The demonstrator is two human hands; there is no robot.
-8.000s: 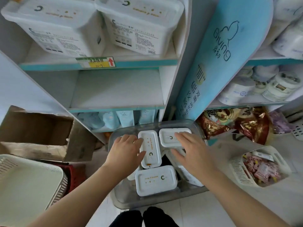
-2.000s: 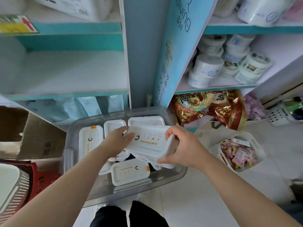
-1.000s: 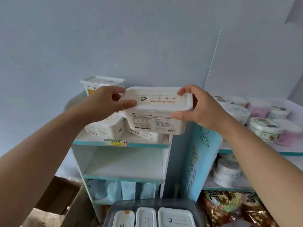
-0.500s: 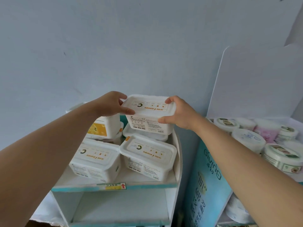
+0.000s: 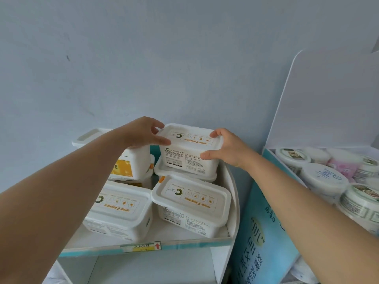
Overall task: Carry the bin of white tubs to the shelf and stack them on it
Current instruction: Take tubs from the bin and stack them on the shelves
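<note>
Grip: your left hand (image 5: 142,132) and right hand (image 5: 229,149) clamp the ends of the glossy white rectangular plastic tub (image 5: 189,153); white lidded tub (image 5: 184,175) underneath mostly hidden.

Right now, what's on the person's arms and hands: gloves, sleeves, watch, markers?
Nothing worn that shows. The left hand and right hand are gloveless, with no rings visible. Both forearms are bare to the frame edge: no sleeves, watch, bands or markers.

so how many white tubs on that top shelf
6: held tub on the tub under it, back right; front-left tub; front-right tub; orange-labelled tub back left, atop a half-hidden tub. Others may be hidden.
</note>
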